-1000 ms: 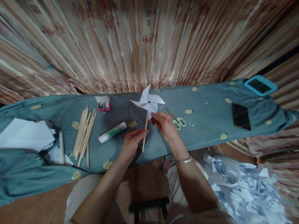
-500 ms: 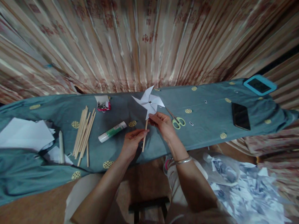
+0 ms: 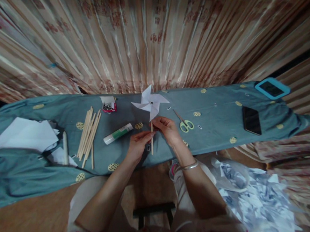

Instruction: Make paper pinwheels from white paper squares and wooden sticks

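Observation:
A white paper pinwheel (image 3: 151, 103) with a dark pin at its centre stands out above my hands, fixed to a thin wooden stick (image 3: 152, 145). My left hand (image 3: 139, 143) pinches the stick around its middle. Just under the paper blades, my right hand (image 3: 166, 128) has its fingers closed on the upper part of the same stick. Green-handled scissors (image 3: 186, 125) lie to the right of my right hand. A glue stick (image 3: 118, 133) with a green label rests left of my left hand.
Several wooden sticks (image 3: 89, 136) lie left of the glue, below a small red box of pins (image 3: 109, 107). White paper sheets (image 3: 25, 134) are at far left. A phone (image 3: 251, 120) and blue-framed tablet (image 3: 272, 88) lie right. A bag of paper scraps (image 3: 260, 203) sits below.
The pinwheel's blades have turned, and its head has shifted slightly left as the stick tilts the other way. Both hands keep their hold on the stick.

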A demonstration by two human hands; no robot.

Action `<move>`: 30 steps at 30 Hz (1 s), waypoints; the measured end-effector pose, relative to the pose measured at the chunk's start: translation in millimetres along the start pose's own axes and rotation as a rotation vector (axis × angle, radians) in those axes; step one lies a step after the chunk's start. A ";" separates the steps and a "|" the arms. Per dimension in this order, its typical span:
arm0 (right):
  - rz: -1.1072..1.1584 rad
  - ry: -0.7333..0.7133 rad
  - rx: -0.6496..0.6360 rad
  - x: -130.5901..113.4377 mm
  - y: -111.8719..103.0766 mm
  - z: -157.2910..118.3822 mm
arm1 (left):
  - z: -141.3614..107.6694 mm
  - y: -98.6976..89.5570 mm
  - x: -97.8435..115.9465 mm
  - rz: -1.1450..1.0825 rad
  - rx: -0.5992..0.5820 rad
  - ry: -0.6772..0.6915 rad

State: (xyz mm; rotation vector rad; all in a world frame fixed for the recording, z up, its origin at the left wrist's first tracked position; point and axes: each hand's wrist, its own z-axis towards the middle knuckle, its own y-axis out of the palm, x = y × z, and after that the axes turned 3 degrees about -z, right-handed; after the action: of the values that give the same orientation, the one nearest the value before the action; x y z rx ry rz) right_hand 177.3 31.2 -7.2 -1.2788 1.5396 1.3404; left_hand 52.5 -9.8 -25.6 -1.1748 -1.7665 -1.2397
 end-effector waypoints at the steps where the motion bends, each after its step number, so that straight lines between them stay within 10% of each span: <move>1: -0.005 0.002 -0.003 0.6 0.6 -0.3 | 0.4 -0.3 -0.2 -0.001 0.008 0.006; 30: -0.386 -0.235 0.196 8.2 -21.1 -10.3 | 1.1 2.3 -14.3 0.057 -0.102 0.058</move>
State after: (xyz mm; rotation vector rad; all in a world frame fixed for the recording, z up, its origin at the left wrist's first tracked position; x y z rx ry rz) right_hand 196.4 20.0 -18.4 -1.1756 1.1590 1.0237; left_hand 59.9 -12.5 -37.8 -1.2255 -1.6340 -1.3298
